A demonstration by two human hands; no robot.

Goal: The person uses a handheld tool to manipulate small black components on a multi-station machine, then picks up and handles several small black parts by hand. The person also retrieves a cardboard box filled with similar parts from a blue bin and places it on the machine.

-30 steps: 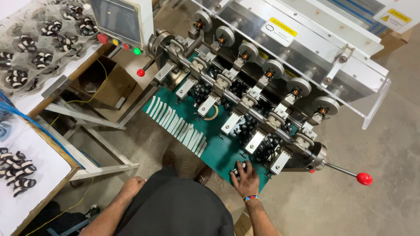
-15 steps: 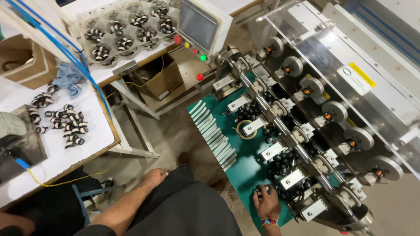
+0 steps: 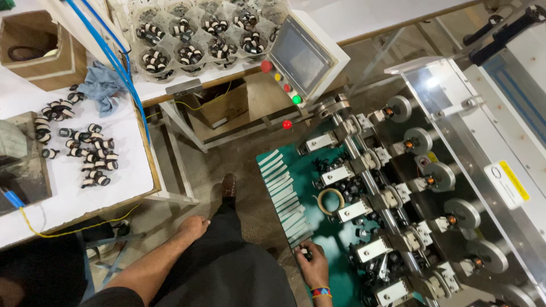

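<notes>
— Right hand [image 3: 311,262]?
— Down at near edge of green machine bed [image 3: 333,236], fingers curled around a small black-and-white wound coil [image 3: 305,251], pinched at fingertips. Striped wristband [image 3: 321,293] on that wrist.
— Left hand [image 3: 192,227]?
— Hanging loose beside dark trousers [image 3: 227,267], fingers half bent, holding nothing, well apart from machine.
— Around held coil?
— Just beside a row of pale flat strips [image 3: 283,193] fanned along green bed; tape ring [image 3: 330,200] lying farther in, near a line of white clamps [image 3: 354,211] along steel shaft [image 3: 369,182].
— Elsewhere?
— More such coils [image 3: 85,150] scattered on white table [image 3: 68,199] at left, others sorted in clear tray [image 3: 193,34] up top. Control panel [image 3: 301,57] with coloured buttons beside machine. Blue rag [image 3: 101,88] near cardboard box [image 3: 40,48].
</notes>
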